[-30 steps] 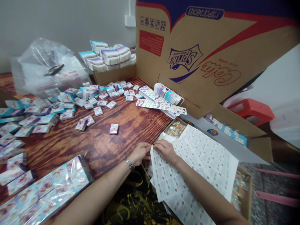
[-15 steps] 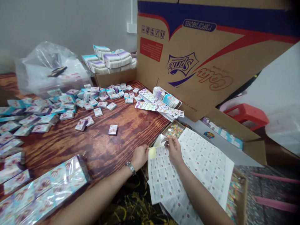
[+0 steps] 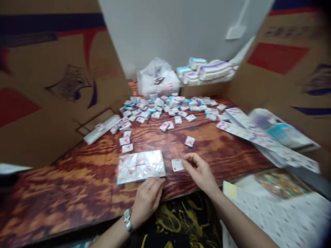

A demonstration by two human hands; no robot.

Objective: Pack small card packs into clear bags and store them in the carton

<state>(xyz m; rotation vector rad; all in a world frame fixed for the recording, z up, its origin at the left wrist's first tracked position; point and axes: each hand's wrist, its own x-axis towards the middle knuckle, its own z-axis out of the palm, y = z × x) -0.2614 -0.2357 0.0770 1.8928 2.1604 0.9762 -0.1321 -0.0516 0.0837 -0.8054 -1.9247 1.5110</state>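
Note:
My right hand (image 3: 200, 171) pinches a small white sticker label (image 3: 177, 165) between thumb and fingers, just above the wooden table (image 3: 77, 186). The label hovers beside the right edge of a flat plastic-wrapped pack of small boxes (image 3: 141, 166). My left hand (image 3: 148, 199) rests on the table's front edge with fingers curled against the pack's near right corner. A sheet of sticker labels (image 3: 279, 213) lies at the lower right with a yellow bare patch at its corner. The frame is blurred by motion.
Several small loose boxes (image 3: 165, 110) lie scattered across the table's middle. A clear plastic bag (image 3: 157, 79) and a box of stacked cartons (image 3: 207, 70) stand at the back. Tall cardboard boxes (image 3: 51, 89) flank both sides. Printed sheets (image 3: 258, 134) lie at right.
The view has swung left. My right hand has left the label sheet with a peeled label and moved to the wrapped pack. My left hand has shifted from the sheet to the pack's corner.

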